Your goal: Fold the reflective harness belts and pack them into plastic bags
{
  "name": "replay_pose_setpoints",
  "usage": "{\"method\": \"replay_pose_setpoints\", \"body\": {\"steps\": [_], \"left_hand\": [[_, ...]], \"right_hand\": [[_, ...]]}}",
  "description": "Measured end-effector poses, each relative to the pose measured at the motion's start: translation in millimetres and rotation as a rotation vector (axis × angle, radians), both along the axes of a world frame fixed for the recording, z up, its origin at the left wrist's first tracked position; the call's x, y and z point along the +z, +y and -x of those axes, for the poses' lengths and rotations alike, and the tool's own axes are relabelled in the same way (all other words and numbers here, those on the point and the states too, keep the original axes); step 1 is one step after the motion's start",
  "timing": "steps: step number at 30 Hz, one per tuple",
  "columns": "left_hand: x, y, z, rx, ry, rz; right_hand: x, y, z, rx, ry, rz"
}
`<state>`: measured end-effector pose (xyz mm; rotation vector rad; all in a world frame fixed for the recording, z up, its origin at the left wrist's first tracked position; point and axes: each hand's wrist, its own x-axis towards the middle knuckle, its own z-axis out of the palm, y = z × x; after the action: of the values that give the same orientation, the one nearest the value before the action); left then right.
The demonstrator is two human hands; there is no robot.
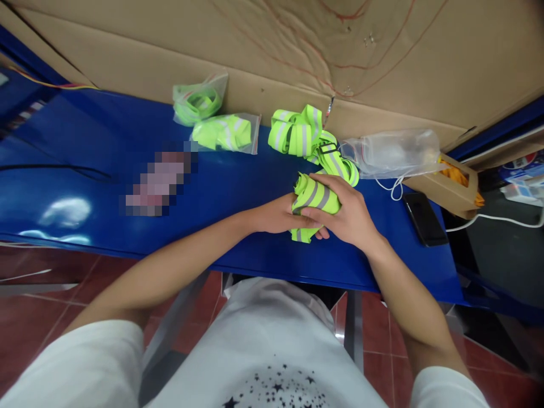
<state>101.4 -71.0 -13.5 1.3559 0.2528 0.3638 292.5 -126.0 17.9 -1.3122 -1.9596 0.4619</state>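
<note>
Above the front part of the blue table, both of my hands are closed around a folded neon-yellow reflective strap with grey bands. My left hand supports it from the left and below; part of its fingers is hidden behind the strap. From the right, my right hand wraps over the bundle with thumb and fingers. Just beyond the hands lies another loose pile of reflective straps with a black buckle. Two clear zip bags, an upper bag and a lower bag, hold similar straps at the back.
Clear plastic bags lie at the back right beside a cardboard box with orange contents. A black phone rests near the right end of the blue table. Cardboard lines the back, and a black cable runs at left.
</note>
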Motion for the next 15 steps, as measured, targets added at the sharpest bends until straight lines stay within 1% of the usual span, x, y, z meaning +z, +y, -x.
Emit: {"method": "replay_pose_setpoints", "body": {"steps": [2, 5, 7, 10, 11, 13, 15], "left_hand": [[-1.0, 1.9, -1.2, 0.025, 0.015, 0.088], [-1.8, 5.5, -3.0, 0.043, 0.111, 0.129], [-2.5, 6.4, -4.1, 0.036, 0.182, 0.108], [-4.4, 4.2, -6.5, 0.06, 0.239, -0.008], [-4.7, 3.1, -7.4, 0.091, 0.257, -0.055], [-3.4, 1.4, -9.1, 0.206, 0.257, -0.126], [1.2, 0.8, -10.1, 0.318, 0.156, -0.16]], "right_hand": [[-1.1, -0.2, 3.8, -0.041, 0.03, -0.014], [1.5, -2.6, 5.4, -0.105, 0.106, 0.006], [4.5, -4.7, 4.1, -0.154, 0.195, 0.032], [7.6, -5.7, 1.5, -0.196, 0.322, 0.059], [7.9, -5.3, 1.1, -0.202, 0.361, 0.07], [7.2, -3.6, 1.6, -0.211, 0.457, 0.109], [5.1, -1.3, 3.3, -0.206, 0.592, 0.198]]}}
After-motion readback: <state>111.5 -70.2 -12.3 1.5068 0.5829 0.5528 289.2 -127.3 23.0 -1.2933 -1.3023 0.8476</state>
